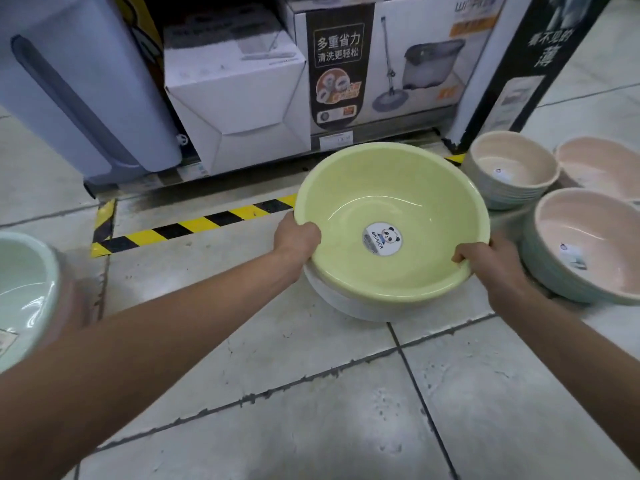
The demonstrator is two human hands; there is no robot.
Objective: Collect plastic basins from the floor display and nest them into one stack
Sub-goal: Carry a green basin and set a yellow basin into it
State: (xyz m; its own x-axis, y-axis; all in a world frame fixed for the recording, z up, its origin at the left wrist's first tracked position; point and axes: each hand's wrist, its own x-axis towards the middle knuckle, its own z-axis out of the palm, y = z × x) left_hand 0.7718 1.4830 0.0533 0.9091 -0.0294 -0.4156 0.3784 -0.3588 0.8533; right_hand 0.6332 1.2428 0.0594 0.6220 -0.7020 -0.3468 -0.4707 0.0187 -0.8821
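Both hands' fingers pinch the light, stiff, slick green basin (391, 216) by its rim at nine and four o'clock.

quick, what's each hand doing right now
Left hand: closed on the left rim of the round pale green plastic basin, which sits in a white plastic basin.
Right hand: closed on that green basin's right rim.
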